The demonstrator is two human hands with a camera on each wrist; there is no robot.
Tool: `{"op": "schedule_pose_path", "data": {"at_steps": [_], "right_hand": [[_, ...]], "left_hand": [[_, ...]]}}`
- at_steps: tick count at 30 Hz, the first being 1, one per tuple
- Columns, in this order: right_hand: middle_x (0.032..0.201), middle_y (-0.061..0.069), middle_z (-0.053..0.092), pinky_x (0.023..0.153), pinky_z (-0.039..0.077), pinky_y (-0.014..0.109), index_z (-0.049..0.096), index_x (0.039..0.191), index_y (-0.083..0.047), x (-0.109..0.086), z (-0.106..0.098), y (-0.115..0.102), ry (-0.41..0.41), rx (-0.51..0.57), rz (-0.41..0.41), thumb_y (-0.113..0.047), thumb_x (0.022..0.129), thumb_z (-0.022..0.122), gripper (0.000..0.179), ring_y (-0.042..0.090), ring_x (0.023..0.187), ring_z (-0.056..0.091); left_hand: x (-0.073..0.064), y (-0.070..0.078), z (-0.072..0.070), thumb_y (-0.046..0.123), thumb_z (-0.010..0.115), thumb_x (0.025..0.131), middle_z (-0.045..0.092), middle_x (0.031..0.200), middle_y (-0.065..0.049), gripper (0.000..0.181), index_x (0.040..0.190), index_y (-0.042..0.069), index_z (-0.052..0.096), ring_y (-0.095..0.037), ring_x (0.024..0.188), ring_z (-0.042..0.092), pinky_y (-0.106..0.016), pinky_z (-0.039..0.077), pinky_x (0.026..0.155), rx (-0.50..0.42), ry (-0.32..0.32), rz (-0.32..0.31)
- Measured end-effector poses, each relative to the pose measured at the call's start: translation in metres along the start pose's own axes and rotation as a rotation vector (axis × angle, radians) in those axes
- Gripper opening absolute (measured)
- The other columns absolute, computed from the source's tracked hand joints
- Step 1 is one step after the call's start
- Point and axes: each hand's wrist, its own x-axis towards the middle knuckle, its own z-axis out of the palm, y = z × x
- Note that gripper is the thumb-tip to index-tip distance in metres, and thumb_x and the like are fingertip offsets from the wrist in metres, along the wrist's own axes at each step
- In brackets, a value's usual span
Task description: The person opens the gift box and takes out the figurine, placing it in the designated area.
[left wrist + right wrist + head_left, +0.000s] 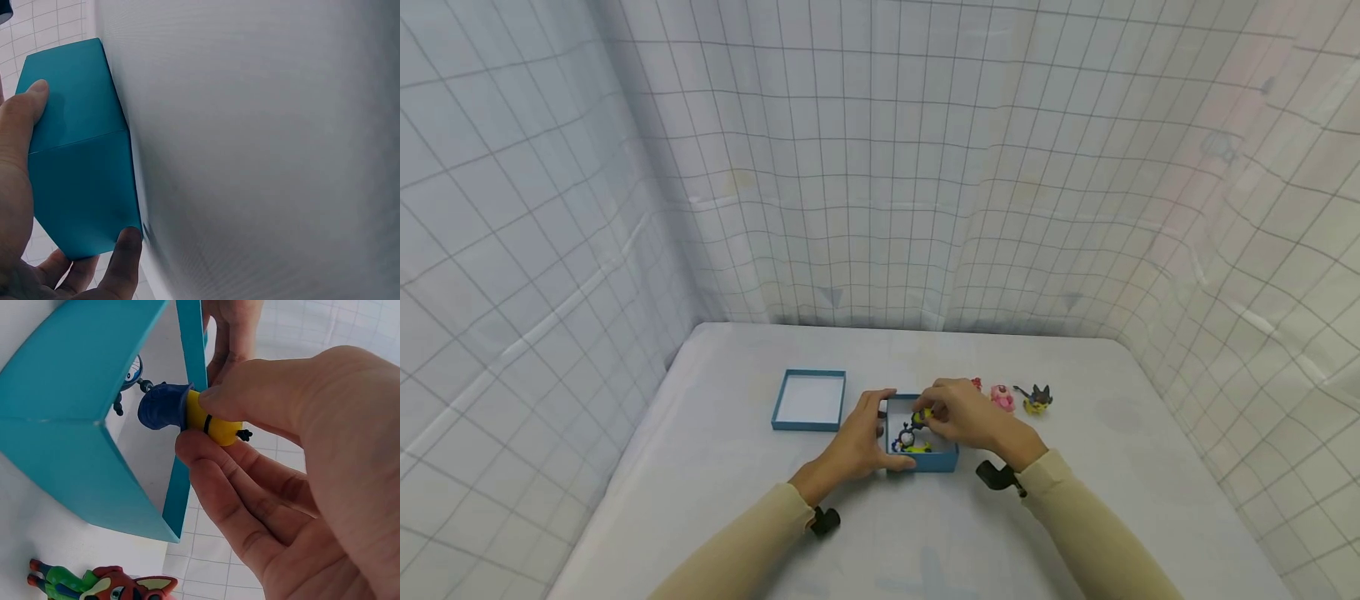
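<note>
A teal box (936,462) with a white inside stands on the table. My left hand (857,437) grips it, thumb on the front wall and fingers around the left side; the left wrist view shows two outer faces of the box (84,194). Between thumb and fingers my right hand (967,414) pinches a yellow and dark blue figurine (225,431) with a black tuft, held at the box opening. Inside lie a grey-and-white figurine (907,437) and a yellow one (917,448). The blue-and-white face of a figurine (132,370) shows past the near wall.
A shallow blue-rimmed lid (805,427) lies to the left of the box. Right of it stand a pink figurine (1002,398), a black-and-yellow one with pointed ears (1039,402) and a partly hidden red one (977,383). A fox figurine (103,584) shows below the box.
</note>
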Motion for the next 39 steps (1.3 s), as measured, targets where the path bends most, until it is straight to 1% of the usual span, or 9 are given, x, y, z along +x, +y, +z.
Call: {"op": "schedule_pose_path", "data": {"at_steps": [8,13,17,20,24,26,32,36,39], "right_hand": [[0.108,-0.001,0.080,0.080,0.062,0.021,0.088,0.120,-0.012,-0.004,-0.001,-0.003,0.033,0.014,-0.019,-0.011,0.105,0.088,0.015,0.003,0.090,0.068],[0.105,0.000,0.079,0.079,0.062,0.020,0.089,0.115,-0.011,-0.007,-0.001,-0.004,0.054,0.038,-0.028,-0.013,0.106,0.088,0.010,0.003,0.088,0.067],[0.105,0.001,0.080,0.077,0.061,0.020,0.089,0.113,-0.010,-0.008,-0.002,-0.005,0.079,0.032,-0.041,-0.012,0.106,0.087,0.007,0.004,0.086,0.066],[0.105,0.002,0.080,0.075,0.064,0.025,0.089,0.112,-0.010,-0.009,-0.003,-0.004,0.101,0.023,-0.052,-0.009,0.106,0.087,0.006,0.005,0.085,0.067],[0.107,0.004,0.082,0.079,0.071,0.037,0.088,0.112,-0.009,-0.011,-0.005,-0.003,0.119,0.026,-0.066,-0.005,0.105,0.087,0.009,0.007,0.088,0.072],[0.109,0.004,0.082,0.081,0.072,0.040,0.088,0.114,-0.009,-0.012,-0.006,-0.002,0.122,0.026,-0.067,-0.005,0.105,0.086,0.010,0.009,0.091,0.076],[0.113,0.003,0.083,0.089,0.071,0.039,0.085,0.118,-0.009,-0.015,-0.008,0.000,0.130,-0.008,-0.041,-0.007,0.104,0.087,0.014,0.015,0.099,0.079],[0.113,0.003,0.083,0.090,0.071,0.040,0.085,0.120,-0.009,-0.018,-0.012,0.000,0.135,-0.023,-0.024,-0.007,0.104,0.088,0.016,0.015,0.099,0.076],[0.114,0.003,0.083,0.089,0.071,0.039,0.085,0.120,-0.008,-0.020,-0.015,-0.001,0.138,-0.033,-0.026,-0.008,0.104,0.088,0.017,0.015,0.099,0.076]], "left_hand": [[-0.002,-0.002,0.002,0.042,0.109,0.083,0.047,0.175,-0.019,0.125,0.180,0.013,0.035,-0.033,0.133,0.069,-0.051,0.065,0.110,0.017,0.005,-0.009],[-0.003,-0.003,0.003,0.043,0.110,0.083,0.047,0.175,-0.019,0.126,0.180,0.013,0.035,-0.035,0.136,0.070,-0.052,0.066,0.111,0.007,0.003,-0.006],[-0.002,-0.004,0.003,0.042,0.109,0.083,0.047,0.175,-0.020,0.126,0.180,0.012,0.034,-0.036,0.137,0.069,-0.052,0.065,0.111,0.000,0.004,-0.002],[-0.001,-0.004,0.003,0.041,0.109,0.083,0.047,0.174,-0.020,0.126,0.180,0.012,0.034,-0.036,0.137,0.069,-0.051,0.066,0.110,-0.005,0.004,0.000],[0.000,-0.003,0.002,0.041,0.109,0.084,0.047,0.174,-0.019,0.125,0.180,0.013,0.035,-0.036,0.137,0.069,-0.051,0.066,0.110,-0.006,0.003,0.002],[0.000,-0.002,0.001,0.041,0.109,0.084,0.047,0.174,-0.019,0.125,0.180,0.012,0.035,-0.037,0.137,0.069,-0.052,0.066,0.111,-0.002,0.003,0.002],[0.000,-0.001,0.001,0.041,0.110,0.083,0.047,0.174,-0.019,0.125,0.180,0.013,0.035,-0.037,0.137,0.070,-0.053,0.066,0.112,0.010,0.005,-0.002],[0.000,0.000,0.001,0.040,0.110,0.083,0.047,0.174,-0.018,0.124,0.180,0.014,0.035,-0.035,0.134,0.070,-0.052,0.066,0.111,0.011,0.005,-0.004],[0.000,0.000,0.000,0.040,0.110,0.083,0.048,0.174,-0.018,0.124,0.179,0.013,0.035,-0.034,0.133,0.070,-0.052,0.066,0.111,0.013,0.006,-0.001]]}}
